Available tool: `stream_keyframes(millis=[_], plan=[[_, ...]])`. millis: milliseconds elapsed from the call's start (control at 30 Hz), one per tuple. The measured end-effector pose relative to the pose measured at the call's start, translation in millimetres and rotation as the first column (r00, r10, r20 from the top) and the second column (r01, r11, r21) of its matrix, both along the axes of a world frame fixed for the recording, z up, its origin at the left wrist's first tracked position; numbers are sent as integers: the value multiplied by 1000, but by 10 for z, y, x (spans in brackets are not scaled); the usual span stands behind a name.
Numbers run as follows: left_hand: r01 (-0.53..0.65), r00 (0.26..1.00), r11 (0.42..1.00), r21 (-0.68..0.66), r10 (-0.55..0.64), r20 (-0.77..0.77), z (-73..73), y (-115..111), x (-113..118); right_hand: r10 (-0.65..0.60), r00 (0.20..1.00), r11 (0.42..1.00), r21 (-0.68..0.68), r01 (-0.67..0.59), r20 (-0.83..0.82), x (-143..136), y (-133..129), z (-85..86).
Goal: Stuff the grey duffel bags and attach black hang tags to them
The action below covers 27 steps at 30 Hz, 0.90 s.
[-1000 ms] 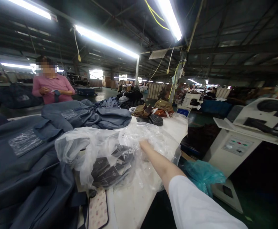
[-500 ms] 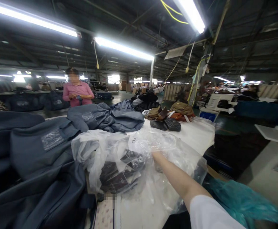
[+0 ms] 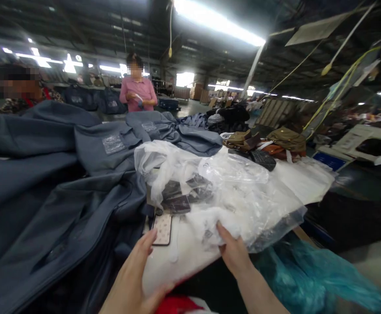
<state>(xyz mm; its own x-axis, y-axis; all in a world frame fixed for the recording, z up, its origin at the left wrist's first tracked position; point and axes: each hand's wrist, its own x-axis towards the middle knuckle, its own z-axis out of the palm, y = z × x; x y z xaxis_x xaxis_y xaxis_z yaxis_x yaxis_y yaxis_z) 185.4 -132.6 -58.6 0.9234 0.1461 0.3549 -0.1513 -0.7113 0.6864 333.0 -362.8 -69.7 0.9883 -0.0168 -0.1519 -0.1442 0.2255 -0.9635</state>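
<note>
My right hand (image 3: 232, 249) pinches the near edge of a crumpled white plastic bag (image 3: 211, 224) close to the table's front edge. My left hand (image 3: 134, 270) is held palm inward with its fingers apart and nothing in it, beside a phone with a patterned pink case (image 3: 162, 230). Clear plastic bags (image 3: 252, 196) spread over the white table (image 3: 190, 268). Behind the phone, a filmy bag (image 3: 164, 157) lies around dark packets (image 3: 176, 203).
Dark blue-grey bags (image 3: 101, 196) are heaped on the left. Brown bags (image 3: 242, 140) and a black quilted one (image 3: 262, 160) lie at the back. Teal plastic (image 3: 311, 274) hangs at the right. A person in pink (image 3: 138, 93) stands beyond; another is at far left.
My right hand has come back toward me from the clear plastic and now has the white bag. My left hand has come into view. The view has turned left and down, and a second person shows.
</note>
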Motion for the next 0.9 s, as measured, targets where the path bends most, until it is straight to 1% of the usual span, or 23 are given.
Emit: stream_keyframes(millis=[33, 67, 133, 200, 267, 333, 400, 433, 467, 500, 533, 567, 633, 700, 733, 800, 833, 900], plan=[[28, 999, 997, -75, -30, -30, -15, -37, 26, 167, 983, 983, 90, -160, -72, -163, 172, -12], [42, 997, 989, -140, -50, -52, -29, -67, 40, 321, 940, 940, 165, -300, -119, -292, 340, -29], [28, 996, 977, -210, -45, -76, -56, -99, 26, 564, 813, 815, 257, -519, -148, -463, 634, -72], [6, 993, 976, -217, -32, -117, -87, -80, -40, 731, 669, 674, 296, -677, -135, -550, 844, -108], [-17, 987, 971, -240, -22, -160, -111, -18, -148, 831, 549, 551, 281, -786, -93, -578, 976, -110], [-81, 984, 952, -296, 29, -175, -116, 58, -276, 898, 440, 435, 220, -873, -30, -575, 1055, -69], [-208, 972, 899, -385, 148, -181, -96, 117, -397, 941, 339, 334, 168, -928, 5, -570, 1113, -6], [-269, 960, 858, -438, 203, -191, -78, 135, -448, 955, 298, 295, 151, -944, 1, -571, 1141, 22], [-315, 948, 814, -488, 246, -202, -58, 145, -491, 962, 274, 273, 134, -953, -12, -576, 1168, 43], [-351, 936, 775, -526, 282, -210, -37, 151, -530, 964, 266, 267, 111, -957, -28, -581, 1195, 56], [-375, 927, 749, -547, 311, -209, -16, 154, -565, 962, 271, 274, 79, -959, -43, -586, 1222, 62], [-395, 917, 736, -550, 345, -198, 6, 160, -602, 957, 287, 289, 44, -956, -46, -586, 1247, 65], [-456, 882, 727, -513, 446, -152, 57, 185, -691, 937, 347, 348, 2, -938, -24, -568, 1286, 74], [-528, 830, 731, -432, 552, -80, 131, 230, -801, 913, 407, 407, 5, -913, -6, -527, 1304, 103], [-555, 808, 741, -378, 588, -33, 181, 256, -857, 906, 423, 423, 13, -906, -4, -503, 1304, 125], [-613, 758, 748, -255, 648, 77, 302, 302, -949, 900, 436, 436, 14, -900, -8, -464, 1295, 168], [-651, 725, 733, -195, 677, 126, 368, 319, -980, 896, 443, 443, 7, -896, -10, -453, 1291, 182], [-728, 656, 679, -97, 731, 190, 490, 350, -1018, 878, 478, 478, -11, -878, -10, -446, 1295, 183]])
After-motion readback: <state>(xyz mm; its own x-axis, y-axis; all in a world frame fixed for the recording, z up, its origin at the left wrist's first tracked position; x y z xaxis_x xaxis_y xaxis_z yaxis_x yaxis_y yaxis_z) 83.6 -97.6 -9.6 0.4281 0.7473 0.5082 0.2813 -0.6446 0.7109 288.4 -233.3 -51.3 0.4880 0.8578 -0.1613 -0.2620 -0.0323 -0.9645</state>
